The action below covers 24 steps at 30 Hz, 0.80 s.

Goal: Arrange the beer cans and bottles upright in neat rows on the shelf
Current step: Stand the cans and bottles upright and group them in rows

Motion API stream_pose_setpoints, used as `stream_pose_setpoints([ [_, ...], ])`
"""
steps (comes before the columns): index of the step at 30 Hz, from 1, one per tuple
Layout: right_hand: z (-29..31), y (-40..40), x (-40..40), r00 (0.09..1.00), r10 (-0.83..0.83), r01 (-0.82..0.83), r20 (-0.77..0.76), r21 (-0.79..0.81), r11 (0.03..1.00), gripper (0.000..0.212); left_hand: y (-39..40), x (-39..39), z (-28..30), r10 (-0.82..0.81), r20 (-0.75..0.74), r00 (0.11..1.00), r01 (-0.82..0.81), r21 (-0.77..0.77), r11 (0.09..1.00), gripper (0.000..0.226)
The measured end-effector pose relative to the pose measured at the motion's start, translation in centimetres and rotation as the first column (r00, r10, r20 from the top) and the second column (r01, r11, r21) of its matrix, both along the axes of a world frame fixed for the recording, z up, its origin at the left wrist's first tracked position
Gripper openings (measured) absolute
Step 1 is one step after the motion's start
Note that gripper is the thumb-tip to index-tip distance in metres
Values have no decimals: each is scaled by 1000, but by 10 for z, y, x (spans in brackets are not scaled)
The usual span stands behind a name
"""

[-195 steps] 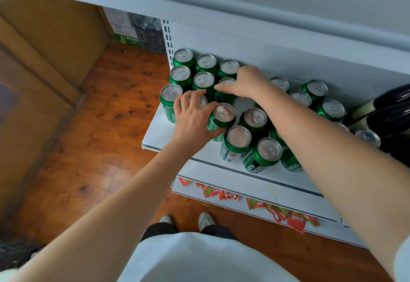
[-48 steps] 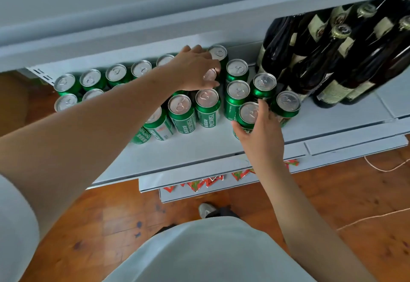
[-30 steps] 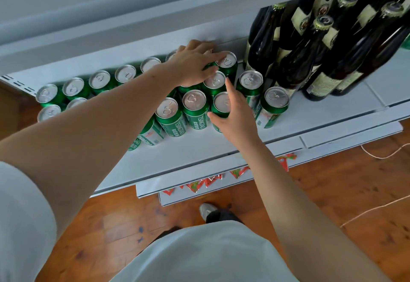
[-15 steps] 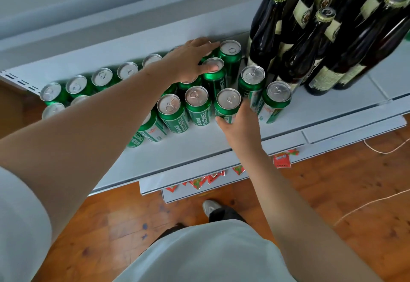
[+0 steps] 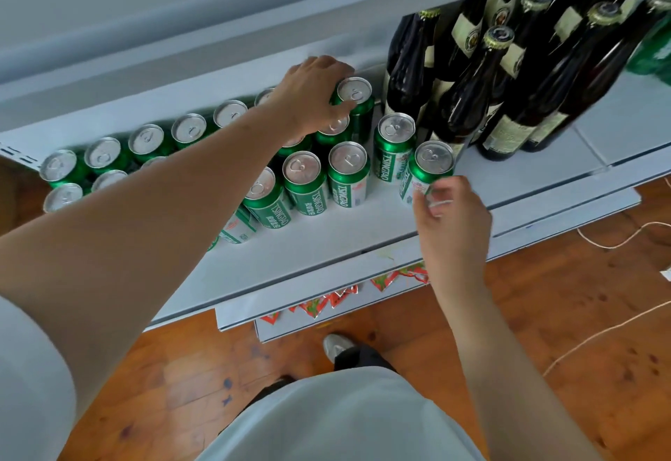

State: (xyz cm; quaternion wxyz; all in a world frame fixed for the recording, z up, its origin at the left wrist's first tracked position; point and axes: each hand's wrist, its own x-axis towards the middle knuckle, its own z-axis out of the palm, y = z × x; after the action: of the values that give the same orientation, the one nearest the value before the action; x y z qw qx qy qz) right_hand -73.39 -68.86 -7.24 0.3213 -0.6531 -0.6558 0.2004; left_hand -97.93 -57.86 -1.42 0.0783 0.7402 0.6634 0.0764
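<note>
Right hand (image 5: 452,215) grips the front can (image 5: 428,172) near the shelf (image 5: 326,243) edge.

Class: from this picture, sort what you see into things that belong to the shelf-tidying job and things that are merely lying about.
Part of the job:
green cans
dark bottles
shelf
left hand, gripping the back can
right hand, at the front right can

Merely about:
red and green wrappers under the shelf
white cord on the wooden floor
</note>
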Motion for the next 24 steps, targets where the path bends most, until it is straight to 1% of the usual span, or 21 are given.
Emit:
stream_pose_setpoints([
  [1,-5,1,12,998,-59,58,-15,-23,998,43,4,3,0,1,-20,1000,-2,-17,1000,62],
  [2,-13,5,20,998,-63,61,-18,-102,993,57,9,6,-2,1,-56,998,-4,-50,999,67],
  [3,-23,13,25,999,-28,22,-24,-201,979,68,12,10,-3,2,-94,996,-10,-88,996,72],
  [4,-32,21,25,999,25,-31,-27,-270,962,73,15,14,-5,8,-121,993,-22,-114,993,74],
  [6,-46,34,19,994,110,-108,-7,-268,957,66,22,19,-8,46,-138,989,-61,-106,992,70],
  [9,-51,46,3,994,110,-113,-23,-211,971,55,29,21,-7,117,-139,983,-128,-73,989,62],
  [12,-55,53,-14,978,197,-207,-70,-193,959,51,36,23,-4,139,-121,983,-148,-74,986,59],
  [14,-59,58,-24,971,225,-237,-84,-187,953,51,40,21,-3,132,-102,986,-140,-73,987,55],
  [18,-63,69,-33,971,220,-235,-98,-181,955,55,44,14,-4,135,-46,990,-137,-36,990,45],
  [20,-66,75,-33,967,233,-249,-102,-182,951,58,42,15,-5,137,-50,989,-139,-26,990,38],
  [22,-67,77,-33,963,245,-262,-108,-184,947,60,35,16,-7,153,-32,988,-152,24,988,34],
  [24,-68,76,-33,963,251,-264,-95,-171,949,62,20,16,-11,210,70,975,-217,119,969,33],
])
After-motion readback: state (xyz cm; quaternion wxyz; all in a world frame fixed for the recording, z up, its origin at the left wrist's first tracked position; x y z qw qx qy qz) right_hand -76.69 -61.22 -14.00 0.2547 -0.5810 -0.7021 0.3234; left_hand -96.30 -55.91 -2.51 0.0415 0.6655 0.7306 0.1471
